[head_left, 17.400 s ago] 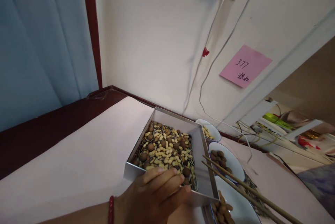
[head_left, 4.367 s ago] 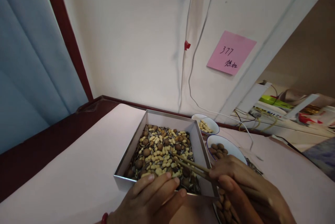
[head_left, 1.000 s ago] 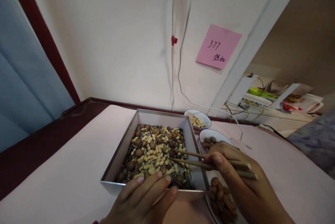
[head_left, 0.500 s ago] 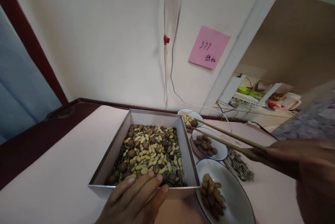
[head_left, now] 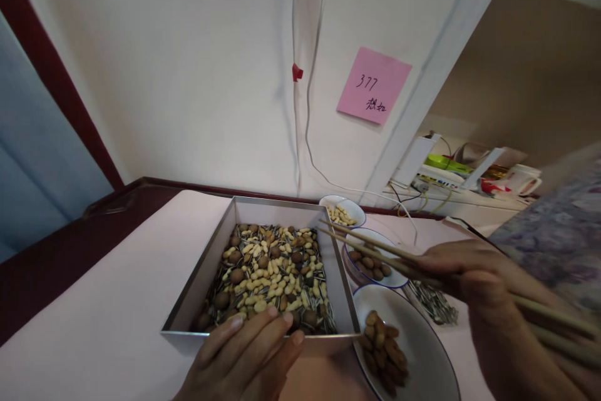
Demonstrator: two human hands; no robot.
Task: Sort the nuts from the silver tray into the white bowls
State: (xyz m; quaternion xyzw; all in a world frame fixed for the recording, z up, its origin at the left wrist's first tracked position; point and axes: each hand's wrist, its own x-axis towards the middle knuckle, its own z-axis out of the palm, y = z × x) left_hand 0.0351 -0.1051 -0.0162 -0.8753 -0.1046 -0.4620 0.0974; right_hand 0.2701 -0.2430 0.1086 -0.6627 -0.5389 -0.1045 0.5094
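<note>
A square metal tray holds a mix of peanuts, striped sunflower seeds and round brown nuts. My left hand rests on its near rim, fingers stretched out and together, the thumb hidden. My right hand grips a pair of chopsticks. Their tips reach over the tray's right wall, slightly apart, with nothing visible between them. Below the chopsticks stands a bowl of brown nuts, partly covered by them.
Right of the tray are a bowl of peanuts at the back and a larger bowl of almond-like nuts in front. Loose sunflower seeds lie beside them. Behind rises a wall with a white cable and a pink note.
The chopsticks have swung left from the peanut bowl to over the tray's edge. The round brown nut at their tips is no longer seen there. My left hand stays put.
</note>
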